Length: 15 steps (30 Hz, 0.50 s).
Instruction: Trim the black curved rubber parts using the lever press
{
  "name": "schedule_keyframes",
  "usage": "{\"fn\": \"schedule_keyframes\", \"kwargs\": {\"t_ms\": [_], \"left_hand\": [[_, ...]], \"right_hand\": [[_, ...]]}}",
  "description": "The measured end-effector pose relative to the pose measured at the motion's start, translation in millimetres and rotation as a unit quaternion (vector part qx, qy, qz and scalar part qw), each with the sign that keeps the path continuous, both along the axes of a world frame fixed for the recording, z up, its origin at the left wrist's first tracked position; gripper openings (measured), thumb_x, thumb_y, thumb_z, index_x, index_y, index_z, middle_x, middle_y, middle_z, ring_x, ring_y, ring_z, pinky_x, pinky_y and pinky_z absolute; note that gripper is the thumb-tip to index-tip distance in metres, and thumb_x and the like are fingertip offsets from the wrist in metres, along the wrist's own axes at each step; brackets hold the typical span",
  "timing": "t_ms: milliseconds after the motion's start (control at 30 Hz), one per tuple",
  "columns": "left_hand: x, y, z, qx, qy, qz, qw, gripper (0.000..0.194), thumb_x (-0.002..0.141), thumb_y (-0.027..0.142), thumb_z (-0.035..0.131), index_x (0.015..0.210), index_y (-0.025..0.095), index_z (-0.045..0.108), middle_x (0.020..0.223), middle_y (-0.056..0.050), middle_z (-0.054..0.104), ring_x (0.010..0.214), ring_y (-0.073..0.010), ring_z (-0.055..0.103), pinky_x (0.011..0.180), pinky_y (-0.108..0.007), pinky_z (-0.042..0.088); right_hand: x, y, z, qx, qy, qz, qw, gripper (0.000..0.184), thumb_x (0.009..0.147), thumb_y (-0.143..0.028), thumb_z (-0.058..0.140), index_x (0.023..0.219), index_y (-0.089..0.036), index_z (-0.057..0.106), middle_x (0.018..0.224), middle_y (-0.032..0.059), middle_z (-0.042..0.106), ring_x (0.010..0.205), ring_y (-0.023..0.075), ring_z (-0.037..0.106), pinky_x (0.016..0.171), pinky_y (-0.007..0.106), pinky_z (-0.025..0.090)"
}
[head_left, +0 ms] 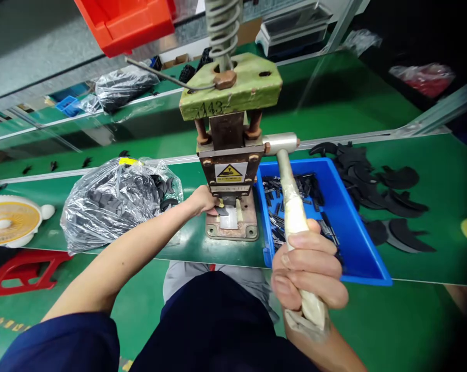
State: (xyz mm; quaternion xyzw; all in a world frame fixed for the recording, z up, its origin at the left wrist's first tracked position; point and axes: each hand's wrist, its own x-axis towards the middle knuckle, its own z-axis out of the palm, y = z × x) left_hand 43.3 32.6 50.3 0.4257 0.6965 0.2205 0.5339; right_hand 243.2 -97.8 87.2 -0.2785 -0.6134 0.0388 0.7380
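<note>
A hand press (pixel 230 155) with a green top plate and a warning label stands on the green bench in front of me. My right hand (pixel 311 266) is wrapped round the press's tape-covered lever handle (pixel 294 206), which slants down toward me. My left hand (pixel 204 200) is at the press base (pixel 249 219), its fingers pinching a small dark plastic piece (pixel 221 211) under the ram. Part of that piece and some of the fingertips are hidden by the press. A white pad (pixel 229 219) lies on the base below the piece.
Right of the press, a blue bin (pixel 357 248) holds many small black parts. Curved black pieces (pixel 402 204) lie beyond it. A clear plastic bag (pixel 113 199) of dark parts rests on the left, near a fan (pixel 11 222). An orange-red bin (pixel 127 23) hangs above.
</note>
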Motion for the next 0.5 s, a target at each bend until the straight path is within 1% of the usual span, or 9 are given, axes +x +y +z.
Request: {"fn": "schedule_keyframes", "kwargs": {"t_ms": [67,133,167,233,300,367,433,500], "left_hand": [[-1,-1,6.1,-0.018,0.006,-0.013,1.0,0.035,0.061,0.016,0.083,0.092,0.011,0.069,0.062,0.0,0.064,0.052,-0.012,0.059,0.051,-0.019,0.051],[-4,-5,12.1,-0.021,0.023,-0.015,0.999,0.029,0.063,0.017,0.082,0.088,0.011,0.068,0.059,0.0,0.062,0.052,-0.0123,0.059,0.052,-0.021,0.052],[-6,-7,14.2,-0.011,0.031,-0.013,0.999,0.027,0.063,0.016,0.081,0.086,0.012,0.068,0.059,0.001,0.062,0.052,-0.0125,0.059,0.053,-0.021,0.052],[-11,-14,15.4,0.032,0.033,-0.004,0.999,0.024,0.063,0.015,0.08,0.082,0.012,0.067,0.059,0.001,0.062,0.055,-0.0129,0.059,0.054,-0.021,0.051],[-16,-21,12.3,0.083,0.009,0.007,0.997,0.024,0.061,0.013,0.081,0.079,0.012,0.065,0.06,0.001,0.062,0.059,-0.0131,0.06,0.056,-0.021,0.05],[-19,-27,6.9,0.112,-0.033,0.019,0.993,0.025,0.057,0.011,0.081,0.075,0.013,0.063,0.06,0.002,0.062,0.061,-0.0128,0.06,0.058,-0.019,0.049],[-17,-31,2.1,0.12,-0.074,0.037,0.989,0.026,0.055,0.007,0.08,0.07,0.013,0.06,0.058,0.004,0.06,0.06,-0.0111,0.059,0.057,-0.018,0.048],[-12,-33,0.3,0.117,-0.108,0.057,0.986,0.025,0.054,0.003,0.077,0.065,0.013,0.056,0.056,0.005,0.057,0.054,-0.0079,0.055,0.053,-0.016,0.044]], "right_hand": [[2,0,1.5,-0.003,-0.006,0.003,1.0,0.015,0.078,-0.023,0.061,0.072,-0.025,0.048,0.071,-0.0046,0.055,0.08,0.019,0.057,0.091,0.055,0.05],[5,-1,4.0,-0.013,-0.016,0.011,1.0,0.012,0.078,-0.021,0.061,0.073,-0.025,0.05,0.073,-0.0041,0.058,0.082,0.0192,0.059,0.094,0.055,0.05],[7,-1,5.3,-0.016,-0.025,0.017,0.999,0.011,0.077,-0.02,0.061,0.073,-0.024,0.051,0.074,-0.0039,0.059,0.083,0.0194,0.06,0.095,0.056,0.05],[10,-2,7.3,-0.02,-0.049,0.028,0.998,0.011,0.075,-0.02,0.063,0.075,-0.025,0.053,0.076,-0.0038,0.061,0.086,0.0196,0.062,0.098,0.056,0.05],[11,-2,9.7,-0.021,-0.07,0.032,0.997,0.011,0.074,-0.02,0.064,0.075,-0.026,0.054,0.076,-0.004,0.061,0.087,0.0198,0.063,0.099,0.055,0.05],[10,0,15.0,-0.014,-0.061,0.024,0.998,0.011,0.075,-0.022,0.063,0.076,-0.026,0.053,0.075,-0.0039,0.06,0.085,0.02,0.062,0.096,0.056,0.051],[7,3,25.9,0.01,-0.029,0.018,0.999,0.009,0.078,-0.024,0.062,0.078,-0.027,0.053,0.073,-0.0034,0.058,0.082,0.0195,0.06,0.092,0.055,0.052],[3,11,43.3,0.033,0.001,0.027,0.999,0.012,0.078,-0.026,0.062,0.086,-0.027,0.055,0.075,-0.0027,0.057,0.08,0.0192,0.059,0.089,0.054,0.053]]}}
